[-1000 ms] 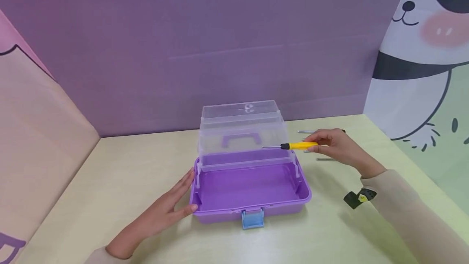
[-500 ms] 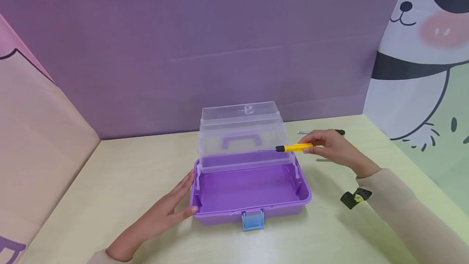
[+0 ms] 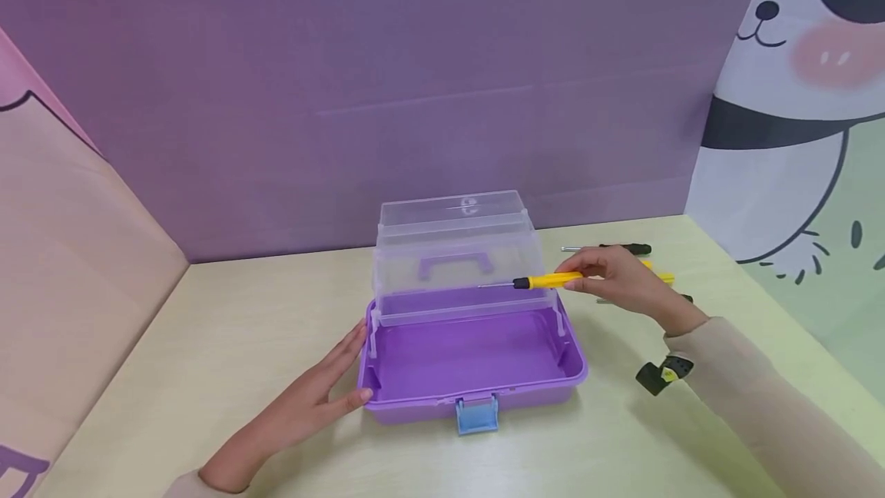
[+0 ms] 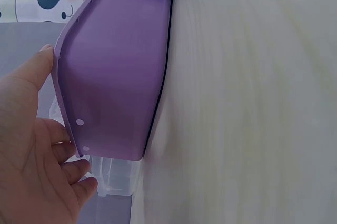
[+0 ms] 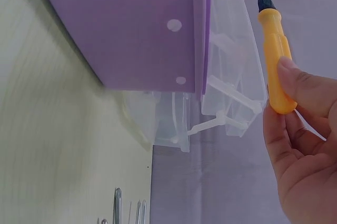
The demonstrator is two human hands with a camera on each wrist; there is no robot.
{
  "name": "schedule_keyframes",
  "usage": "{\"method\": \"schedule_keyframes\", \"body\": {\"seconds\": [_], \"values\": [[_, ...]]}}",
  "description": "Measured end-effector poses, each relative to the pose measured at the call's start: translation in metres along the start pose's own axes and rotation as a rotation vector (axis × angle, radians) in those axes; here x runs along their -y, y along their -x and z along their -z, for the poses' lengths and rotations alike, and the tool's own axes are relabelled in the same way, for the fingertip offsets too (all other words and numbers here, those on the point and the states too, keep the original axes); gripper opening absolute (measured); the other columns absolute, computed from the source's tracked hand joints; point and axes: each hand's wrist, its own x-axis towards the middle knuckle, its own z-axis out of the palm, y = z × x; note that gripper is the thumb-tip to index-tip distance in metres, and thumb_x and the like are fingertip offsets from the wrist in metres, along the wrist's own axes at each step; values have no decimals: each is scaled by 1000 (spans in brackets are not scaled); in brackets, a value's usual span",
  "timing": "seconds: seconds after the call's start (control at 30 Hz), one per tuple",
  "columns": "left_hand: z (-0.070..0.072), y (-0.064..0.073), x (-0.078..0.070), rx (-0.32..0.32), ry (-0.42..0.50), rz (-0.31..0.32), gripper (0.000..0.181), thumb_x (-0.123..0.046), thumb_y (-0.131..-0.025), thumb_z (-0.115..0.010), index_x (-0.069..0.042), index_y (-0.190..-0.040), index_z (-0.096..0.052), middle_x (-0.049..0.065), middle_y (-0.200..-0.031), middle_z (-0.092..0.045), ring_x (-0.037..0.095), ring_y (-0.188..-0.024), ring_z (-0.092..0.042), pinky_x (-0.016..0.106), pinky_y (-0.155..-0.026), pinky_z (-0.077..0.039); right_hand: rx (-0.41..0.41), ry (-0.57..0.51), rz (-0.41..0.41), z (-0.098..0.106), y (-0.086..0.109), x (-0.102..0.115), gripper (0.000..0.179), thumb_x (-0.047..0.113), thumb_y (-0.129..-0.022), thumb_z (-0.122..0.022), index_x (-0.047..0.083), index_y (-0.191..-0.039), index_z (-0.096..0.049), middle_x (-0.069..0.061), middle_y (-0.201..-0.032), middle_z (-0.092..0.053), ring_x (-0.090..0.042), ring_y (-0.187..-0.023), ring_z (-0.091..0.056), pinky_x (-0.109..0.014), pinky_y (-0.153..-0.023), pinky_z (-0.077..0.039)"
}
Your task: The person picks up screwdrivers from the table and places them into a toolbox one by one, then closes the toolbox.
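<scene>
The right hand (image 3: 611, 279) hangs in the air with its arm stretched forward and inward, palm side down, thumb and fingertips pinching the yellow handle of a screwdriver (image 3: 553, 280) near its rear end. The screwdriver lies roughly level, its black collar and thin shaft pointing away from the fingertips toward the person's left, in front of the raised clear lid (image 3: 456, 229). The left hand (image 3: 304, 406) comes in from the near side with fingers and thumb spread, touching the side rim of the purple box (image 3: 477, 356), which stands on the bench (image 3: 263, 313) to the right of that hand. The box's blue latch (image 3: 477, 415) hangs at the front, right of the left thumb. Beyond and beneath the right hand lie more tools, a black-handled one (image 3: 625, 249) farthest; that hand partly covers the others, so their number is hard to tell
</scene>
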Motion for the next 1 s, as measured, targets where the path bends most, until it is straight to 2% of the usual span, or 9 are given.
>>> {"method": "schedule_keyframes", "body": {"seconds": [0.27,0.5,0.77,1.0], "values": [[2,0,0,1,-15,8,75,-32,-95,-56,-16,-153,-11,1,-159,-5,36,-140,-19,58,-105,-28,3,14,18,-2,-4,1,19,3,-84,-69,-1,-102,-70,-10,-97,-68,-11,-83,-65,-22,-77,-54],[2,0,0,1,1,5,75,-30,-94,-57,-15,-152,-11,2,-159,-6,37,-140,-19,59,-105,-28,15,35,15,-6,-8,3,19,2,-84,-68,1,-103,-70,-8,-98,-68,-17,-87,-65,-28,-80,-55],[1,0,-1,1,2,3,75,-31,-95,-57,-15,-152,-11,1,-159,-5,37,-140,-19,58,-105,-29,37,33,21,-8,-15,8,19,6,-86,-68,4,-104,-70,-5,-99,-69,-17,-89,-64,-23,-83,-53],[1,0,1,1,1,9,75,-32,-95,-56,-15,-152,-11,3,-159,-6,36,-140,-18,58,-105,-28,45,20,15,-10,-19,12,20,6,-86,-67,4,-106,-69,-6,-101,-68,-18,-91,-64,-35,-86,-54]]}}
